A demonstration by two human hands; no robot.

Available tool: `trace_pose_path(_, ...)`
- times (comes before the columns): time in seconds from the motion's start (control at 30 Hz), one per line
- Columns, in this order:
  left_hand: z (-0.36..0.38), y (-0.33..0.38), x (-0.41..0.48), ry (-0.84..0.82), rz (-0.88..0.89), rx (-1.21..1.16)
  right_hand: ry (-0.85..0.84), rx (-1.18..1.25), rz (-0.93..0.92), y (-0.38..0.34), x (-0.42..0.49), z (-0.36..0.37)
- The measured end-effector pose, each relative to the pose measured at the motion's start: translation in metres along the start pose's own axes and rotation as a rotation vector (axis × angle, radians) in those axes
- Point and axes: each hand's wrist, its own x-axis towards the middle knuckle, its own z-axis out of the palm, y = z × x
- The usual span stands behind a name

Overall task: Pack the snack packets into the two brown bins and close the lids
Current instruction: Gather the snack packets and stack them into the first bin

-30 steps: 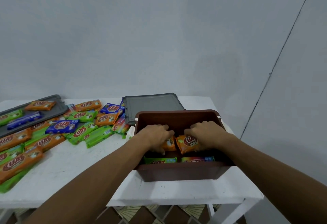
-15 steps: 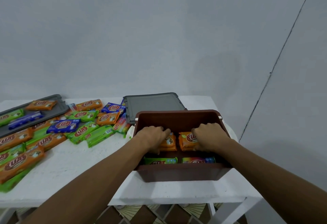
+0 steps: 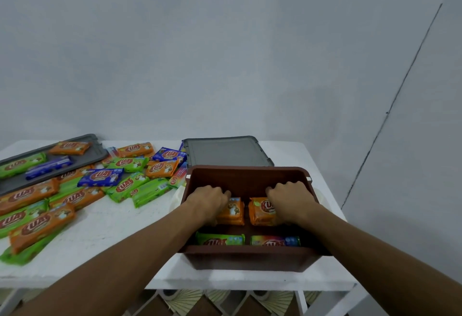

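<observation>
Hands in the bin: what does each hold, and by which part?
Left hand grips the left orange packet by its outer end; right hand, the right orange packet likewise.

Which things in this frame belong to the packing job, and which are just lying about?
Belongs to the job: brown bin; left hand gripping the left orange packet; right hand gripping the right orange packet; green packet and rainbow packet in the bin; loose packets; grey lid behind the bin; second grey lid at left.
Just there: white table; wall; patterned floor.
</observation>
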Motion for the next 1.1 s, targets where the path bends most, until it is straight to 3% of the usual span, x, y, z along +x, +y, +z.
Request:
trace_pose_path(0.23,-0.022,-0.026,-0.024,0.011,0.152,0.059,-0.083,0.069,-0.018,0.006,0.005,-0.021)
trace_pose_path(0.43,0.001,-0.100,-0.049,0.544,0.259,-0.287,0.299,0.244,-0.041,-0.018,0.024,-0.046)
trace_pose_path(0.5,0.019,-0.131,-0.055,0.598,0.209,-0.353,0.390,0.254,-0.046,-0.034,0.038,-0.057)
trace_pose_path(0.67,0.071,-0.217,-0.067,0.367,-0.021,-0.239,0.425,0.335,-0.101,-0.085,0.092,-0.090)
trace_pose_path(0.9,0.116,-0.301,-0.068,0.170,-0.242,-0.182,0.173,0.317,-0.136,-0.158,0.186,-0.109)
trace_pose_path(1.1,0.134,-0.330,-0.057,0.172,-0.226,-0.235,0.035,0.225,-0.058,-0.203,0.236,-0.090)
